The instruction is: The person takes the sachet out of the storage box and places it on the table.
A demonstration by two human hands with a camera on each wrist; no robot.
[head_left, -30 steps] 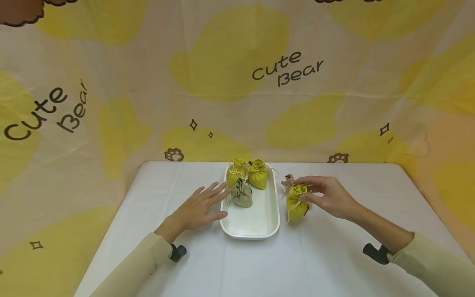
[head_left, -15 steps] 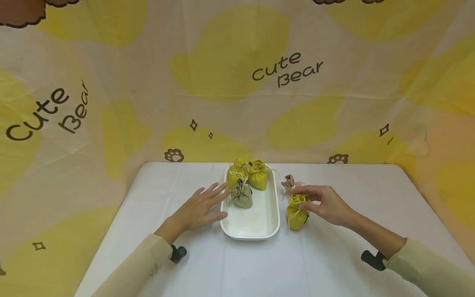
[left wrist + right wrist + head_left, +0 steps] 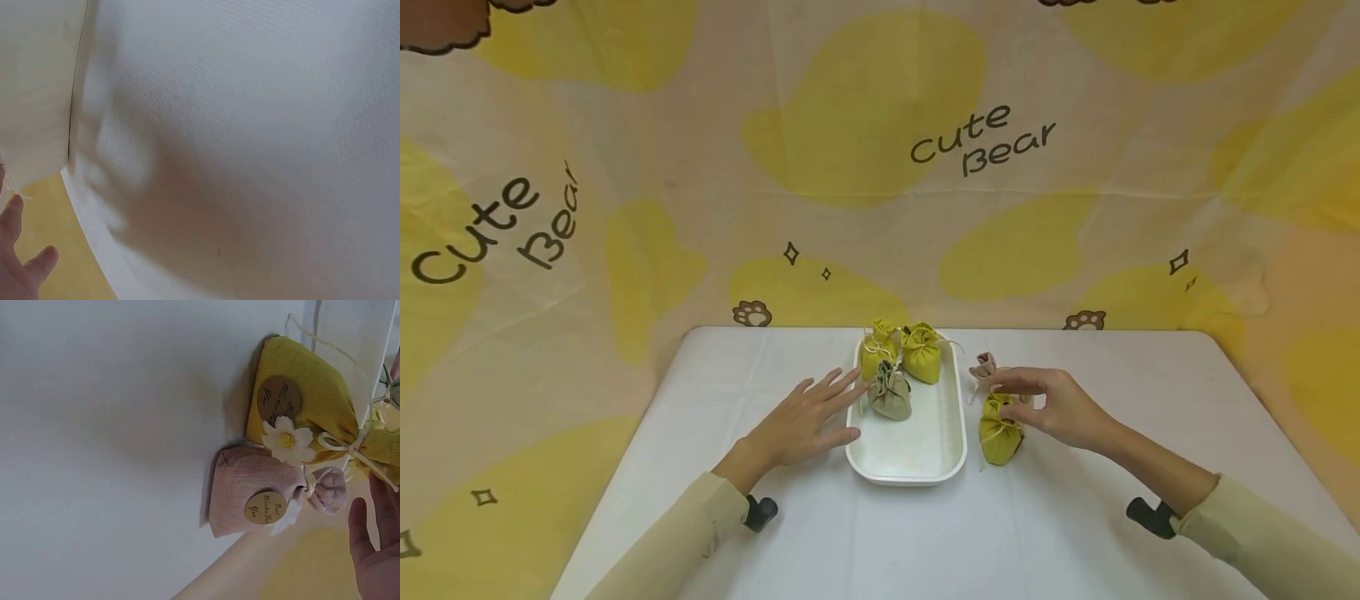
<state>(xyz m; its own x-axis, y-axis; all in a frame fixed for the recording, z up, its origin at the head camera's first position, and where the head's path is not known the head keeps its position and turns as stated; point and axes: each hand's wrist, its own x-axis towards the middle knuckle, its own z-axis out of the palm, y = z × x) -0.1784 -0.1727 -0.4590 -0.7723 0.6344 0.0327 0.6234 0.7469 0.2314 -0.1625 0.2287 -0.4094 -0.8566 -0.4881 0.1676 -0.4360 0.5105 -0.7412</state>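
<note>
My left hand point(image 3: 808, 421) lies with fingers spread at the left side of the white tray point(image 3: 906, 481), its fingertips beside an olive-beige drawstring pouch point(image 3: 890, 397). Two yellow pouches point(image 3: 921, 358) stand behind that one in the tray. To the right of the tray, another yellow pouch point(image 3: 1000, 442) stands on the table. Loosened fingers of my right hand point(image 3: 1063, 410) are right at its gathered neck. Beside it in the right wrist view is a pink pouch point(image 3: 247, 487), partly hidden by the hand in the head view. Both carry round brown labels and white flowers.
A white cloth point(image 3: 925, 542) covers the table. Behind it hangs a yellow-patterned backdrop point(image 3: 865, 108) with printed lettering. The tray's front part shows bare white bottom point(image 3: 910, 450).
My right hand has brought the yellow pouch down and nearer, setting it on the table. Its fingers have since parted a little and risen slightly. The left hand stays still.
</note>
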